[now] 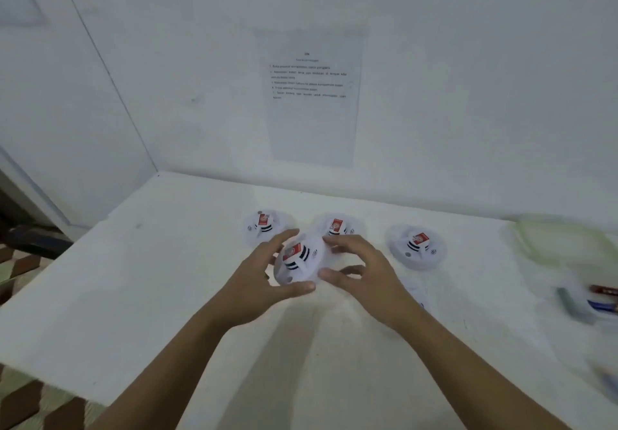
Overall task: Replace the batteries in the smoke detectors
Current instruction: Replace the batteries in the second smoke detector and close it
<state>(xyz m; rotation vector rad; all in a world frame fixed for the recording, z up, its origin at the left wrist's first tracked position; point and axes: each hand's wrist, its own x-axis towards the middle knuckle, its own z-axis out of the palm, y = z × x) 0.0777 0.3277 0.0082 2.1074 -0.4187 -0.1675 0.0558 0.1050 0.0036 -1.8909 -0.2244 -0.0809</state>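
Table [133, 279]: the left edge runs diagonally, w/ a drop to the floor beyond it. The left and near parts are bare, so that's the best room to work.

Far row, left unit: smoke detector no. 1 [266, 227] sits flat and closed.

Left hand [257, 282] has thumb and fingers curled on the rim of the held detector [299, 260]. That unit is tilted and lifted just off the table, centre, near side of the row. Its face is up and its cover is on.

Detector no. 2 [337, 225] sits just behind it, partly hidden.

Right hand [364, 272] grips the opposite rim, fingers wrapped round. Prob. a twist to open it.

Detector no. 3 [416, 247] lies flat to the right.

A white piece [414, 291] by the right wrist is too blurred to ID.

Pale tub [561, 239] sits far right. Batteries [603, 299] lie loose at the right edge of view.

Progress: no unit is seen open, and I can't tell which have fresh cells. Looks early, w/ opening, swapping and closing all left to do.

The wall is close behind the row, so there's little room at the far side. The near edge runs under the forearms.
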